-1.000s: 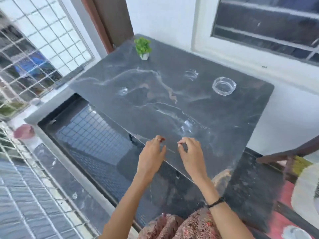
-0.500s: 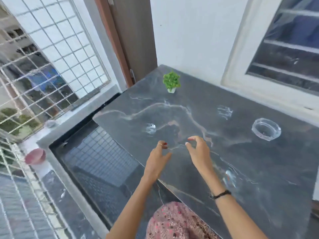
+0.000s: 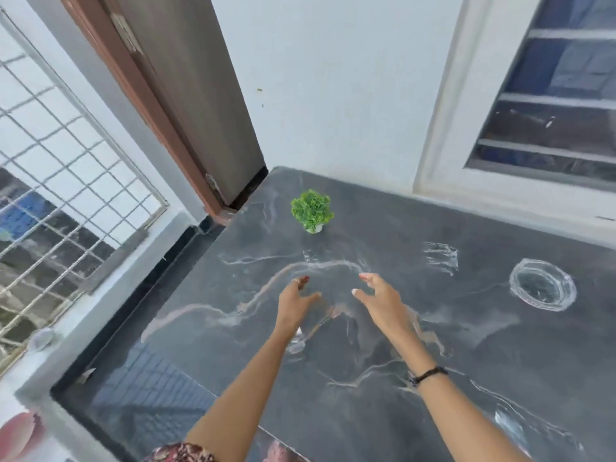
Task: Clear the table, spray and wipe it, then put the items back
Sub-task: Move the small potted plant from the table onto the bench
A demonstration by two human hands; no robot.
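A dark marble table [image 3: 466,345] fills the lower right. A small green plant [image 3: 312,210] in a white pot stands near its far left corner. A clear glass ashtray [image 3: 542,284] lies at the right. One small clear glass [image 3: 439,256] stands behind it to the left, another [image 3: 296,341] is partly hidden under my left wrist, and a third [image 3: 510,425] is at the near right. My left hand [image 3: 295,303] and my right hand [image 3: 381,298] hover over the table's middle, fingers spread, holding nothing, short of the plant.
A white wall and a window [image 3: 550,105] run behind the table. A brown door [image 3: 186,95] stands at the far left corner. A metal grille [image 3: 60,181] and a low ledge [image 3: 83,315] bound the left side. A pink object [image 3: 20,435] sits at the bottom left.
Both hands have moved forward from the near table edge to over its middle, toward the plant, and their fingers have spread. The camera has moved closer and tilted up.
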